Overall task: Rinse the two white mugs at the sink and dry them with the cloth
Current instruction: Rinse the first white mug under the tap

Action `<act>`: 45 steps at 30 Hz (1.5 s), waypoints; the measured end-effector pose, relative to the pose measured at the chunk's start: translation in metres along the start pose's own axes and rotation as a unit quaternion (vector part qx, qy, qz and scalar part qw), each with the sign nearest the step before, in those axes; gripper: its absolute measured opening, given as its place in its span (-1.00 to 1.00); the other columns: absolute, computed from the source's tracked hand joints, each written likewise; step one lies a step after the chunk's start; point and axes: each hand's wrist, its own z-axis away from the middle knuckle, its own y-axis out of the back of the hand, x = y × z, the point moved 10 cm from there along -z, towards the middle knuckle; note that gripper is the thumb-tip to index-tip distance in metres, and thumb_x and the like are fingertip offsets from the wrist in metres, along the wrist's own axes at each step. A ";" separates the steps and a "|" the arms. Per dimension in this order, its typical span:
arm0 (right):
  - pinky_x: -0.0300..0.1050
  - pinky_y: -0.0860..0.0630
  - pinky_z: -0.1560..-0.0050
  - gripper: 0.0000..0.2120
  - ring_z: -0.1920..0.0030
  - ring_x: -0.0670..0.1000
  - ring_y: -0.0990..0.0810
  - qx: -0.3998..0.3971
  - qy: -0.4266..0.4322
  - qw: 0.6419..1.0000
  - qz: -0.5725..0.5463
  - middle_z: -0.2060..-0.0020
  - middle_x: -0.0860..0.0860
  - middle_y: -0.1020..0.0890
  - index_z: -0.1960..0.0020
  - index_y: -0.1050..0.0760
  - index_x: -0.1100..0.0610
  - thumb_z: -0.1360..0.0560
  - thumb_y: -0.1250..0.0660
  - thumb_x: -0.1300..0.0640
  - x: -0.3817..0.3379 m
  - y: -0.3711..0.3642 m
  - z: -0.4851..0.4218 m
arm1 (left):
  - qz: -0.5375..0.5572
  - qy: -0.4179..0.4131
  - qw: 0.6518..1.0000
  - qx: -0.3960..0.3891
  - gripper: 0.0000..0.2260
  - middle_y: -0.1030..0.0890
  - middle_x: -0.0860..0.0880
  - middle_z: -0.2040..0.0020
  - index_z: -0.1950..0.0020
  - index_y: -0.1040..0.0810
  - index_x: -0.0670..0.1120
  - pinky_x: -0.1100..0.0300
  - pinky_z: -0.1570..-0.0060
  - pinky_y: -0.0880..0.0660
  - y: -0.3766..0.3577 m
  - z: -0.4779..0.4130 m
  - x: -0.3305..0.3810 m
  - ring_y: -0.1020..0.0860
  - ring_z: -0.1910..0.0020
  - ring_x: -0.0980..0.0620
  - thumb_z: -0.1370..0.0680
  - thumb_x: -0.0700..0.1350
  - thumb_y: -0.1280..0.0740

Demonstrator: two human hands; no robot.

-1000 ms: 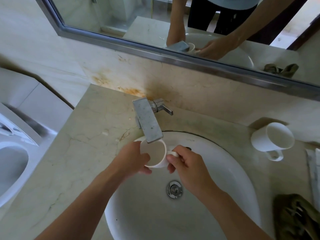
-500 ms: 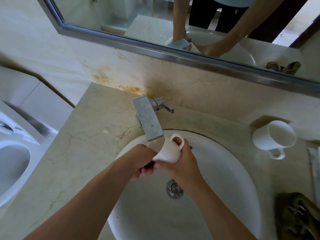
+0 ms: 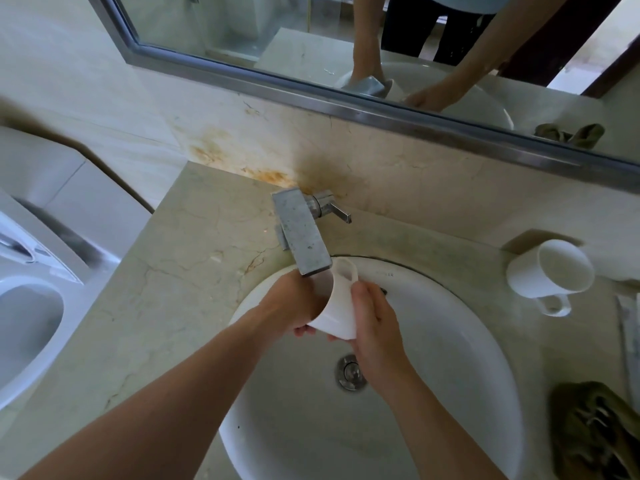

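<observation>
A white mug is held tipped over the white sink basin, right under the steel faucet spout, its handle pointing up and away. My left hand grips it from the left, at its mouth side. My right hand holds its right side and base. The mug's opening is hidden behind my left hand. A second white mug stands on the marble counter at the right, leaning toward me, handle at the front. A dark olive cloth lies crumpled at the counter's near right.
The drain sits in the middle of the basin. The faucet lever points right. A mirror runs along the back wall. A white toilet stands to the left of the counter. A flat pale object lies at the right edge.
The mug went from upright under the spout, mouth toward me, to tipped over with its base toward me. Both hands shifted around it while it stayed under the faucet.
</observation>
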 end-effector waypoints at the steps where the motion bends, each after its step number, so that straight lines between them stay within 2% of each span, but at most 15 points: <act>1: 0.03 -0.66 0.24 -0.51 0.06 0.17 -0.76 -0.016 -0.026 0.999 0.012 -0.04 0.19 -0.74 -0.22 -0.62 0.04 -0.55 -0.23 -0.30 0.003 -0.003 0.000 | -0.076 -0.030 0.996 0.048 -0.89 -0.50 -0.11 0.35 0.09 -0.51 -0.36 0.17 0.36 -0.46 0.010 0.004 0.009 -0.46 0.43 -0.05 -0.58 -0.32 -0.29; 4: 0.00 -0.52 0.35 -0.50 0.20 0.25 -0.71 -0.053 -0.114 0.992 0.018 0.07 0.32 -0.74 -0.23 -0.63 0.12 -0.67 -0.15 -0.25 0.014 -0.006 0.002 | -0.099 -0.052 0.988 0.110 -0.84 -0.39 -0.08 0.28 0.08 -0.38 -0.20 0.05 0.10 -0.50 0.017 0.004 0.012 -0.48 0.22 -0.15 -0.66 -0.37 -0.14; 7: 0.01 -0.56 0.34 -0.53 0.04 0.22 -0.76 -0.075 -0.100 0.992 0.002 -0.09 0.22 -0.74 -0.36 -0.57 0.00 -0.65 -0.18 -0.27 0.009 -0.005 0.004 | 0.069 0.034 0.996 0.033 -0.92 -0.50 -0.09 0.28 -0.08 -0.55 -0.25 0.09 0.26 -0.51 0.000 -0.002 -0.009 -0.58 0.29 -0.12 -0.63 -0.33 -0.28; 11: 0.30 -0.74 0.10 -0.61 -0.21 0.16 -0.69 -0.023 0.009 1.000 -0.010 -0.25 -0.02 -0.65 -0.30 -0.58 -0.22 -0.49 -0.38 -0.21 -0.007 0.008 0.010 | 0.430 0.180 0.876 -0.122 -0.85 -0.67 -0.16 0.24 0.00 -0.60 -0.18 0.36 0.66 -0.21 -0.058 0.026 -0.017 -0.43 0.67 0.10 -0.63 -0.26 -0.23; 13: 0.28 -0.74 0.20 -0.73 -0.12 0.19 -0.72 0.007 0.001 1.000 0.001 -0.15 0.07 -0.68 -0.13 -0.63 -0.15 -0.46 -0.40 -0.17 -0.008 0.012 0.014 | 0.398 0.184 0.883 -0.168 -0.85 -0.69 -0.12 0.21 0.06 -0.60 -0.13 0.34 0.64 -0.15 -0.070 0.033 -0.013 -0.38 0.64 0.11 -0.59 -0.21 -0.23; 16: -0.01 -0.58 0.42 -0.72 0.10 0.17 -0.72 0.002 -0.092 0.996 0.012 0.02 0.13 -0.70 -0.13 -0.64 0.05 -0.57 -0.38 -0.13 0.000 0.009 0.010 | 0.177 0.118 0.973 -0.089 -0.82 -0.62 -0.05 0.41 0.18 -0.57 -0.16 0.35 0.59 -0.43 -0.047 0.015 -0.025 -0.55 0.59 0.07 -0.60 -0.24 -0.26; 18: -0.12 -0.45 0.48 -0.66 0.23 0.13 -0.65 -0.011 -0.188 0.982 0.008 0.12 0.12 -0.67 -0.17 -0.62 0.13 -0.61 -0.36 -0.13 0.012 0.006 0.008 | 0.046 0.049 0.997 0.041 -0.86 -0.70 -0.08 0.19 -0.02 -0.67 -0.16 0.12 0.16 -0.69 -0.019 0.008 -0.021 -0.74 0.18 -0.06 -0.62 -0.24 -0.30; 20: -0.15 -0.46 0.45 -0.62 0.22 0.09 -0.66 -0.018 -0.248 0.967 -0.056 0.10 0.08 -0.71 -0.20 -0.62 0.11 -0.59 -0.40 -0.18 0.017 0.002 0.006 | 0.015 0.027 0.995 0.099 -0.78 -0.71 -0.14 -0.09 -0.25 -0.65 -0.18 -0.02 -0.11 -0.64 -0.002 0.006 -0.014 -0.69 -0.11 -0.18 -0.62 -0.25 -0.34; 22: -0.13 -0.55 0.38 -0.53 0.17 0.07 -0.72 -0.036 -0.242 0.965 -0.096 0.01 0.07 -0.76 -0.26 -0.62 0.08 -0.55 -0.43 -0.26 0.013 -0.002 -0.002 | 0.128 0.042 0.988 0.080 -0.75 -0.70 -0.22 -0.04 -0.26 -0.61 -0.30 0.00 -0.02 -0.64 -0.001 0.000 -0.017 -0.69 0.00 -0.21 -0.60 -0.30 -0.37; 26: -0.15 -0.43 0.44 -0.55 0.30 0.06 -0.65 -0.024 -0.121 0.992 0.038 0.05 0.12 -0.70 -0.25 -0.58 0.01 -0.60 -0.29 -0.32 -0.007 0.002 -0.016 | 0.412 0.159 0.897 0.010 -0.76 -0.67 -0.22 0.07 -0.24 -0.62 -0.31 0.14 0.30 -0.57 -0.030 0.004 -0.028 -0.62 0.26 -0.14 -0.66 -0.25 -0.25; 29: -0.22 -0.29 0.53 -0.53 0.46 0.05 -0.58 0.010 -0.180 0.983 0.032 0.13 0.13 -0.69 -0.22 -0.58 0.08 -0.57 -0.33 -0.29 0.001 0.008 -0.012 | 0.272 0.123 0.953 0.054 -0.83 -0.70 -0.15 0.27 -0.09 -0.63 -0.31 0.25 0.37 -0.57 -0.016 0.006 -0.023 -0.66 0.42 -0.02 -0.63 -0.25 -0.28; 33: -0.24 -0.32 0.58 -0.45 0.27 0.08 -0.67 -0.041 -0.282 0.958 0.014 -0.02 0.13 -0.75 -0.28 -0.60 0.09 -0.49 -0.43 -0.30 0.012 0.001 -0.006 | 0.031 0.046 0.989 0.134 -0.79 -0.70 -0.18 -0.12 -0.27 -0.60 -0.24 0.08 -0.03 -0.59 0.015 0.007 -0.014 -0.71 -0.06 -0.16 -0.65 -0.28 -0.31; 37: -0.17 -0.45 0.47 -0.41 0.33 0.07 -0.65 -0.086 -0.215 0.972 0.028 0.11 0.13 -0.75 -0.31 -0.61 0.13 -0.57 -0.33 -0.35 -0.002 -0.011 -0.010 | 0.234 0.164 0.956 0.059 -0.81 -0.60 -0.02 0.55 0.11 -0.61 -0.18 0.37 0.63 -0.35 -0.009 0.012 -0.037 -0.48 0.70 0.10 -0.65 -0.17 -0.27; 39: -0.16 -0.41 0.50 -0.46 0.44 0.06 -0.58 -0.066 -0.197 0.978 0.012 0.24 0.12 -0.72 -0.26 -0.60 0.15 -0.61 -0.31 -0.30 -0.005 -0.012 -0.010 | 0.302 0.203 0.931 0.038 -0.77 -0.54 -0.01 0.63 0.14 -0.58 -0.20 0.41 0.62 -0.26 -0.021 0.012 -0.045 -0.41 0.74 0.06 -0.64 -0.18 -0.21; 45: -0.32 -0.23 0.62 -0.63 0.54 0.00 -0.44 -0.058 -0.324 0.942 0.057 0.18 0.09 -0.64 -0.05 -0.58 0.06 -0.47 -0.44 -0.21 0.002 -0.008 -0.005 | 0.020 0.021 0.983 0.183 -0.80 -0.74 -0.14 -0.04 -0.15 -0.67 -0.16 0.15 0.11 -0.41 0.022 0.008 -0.020 -0.70 -0.04 -0.20 -0.56 -0.26 -0.35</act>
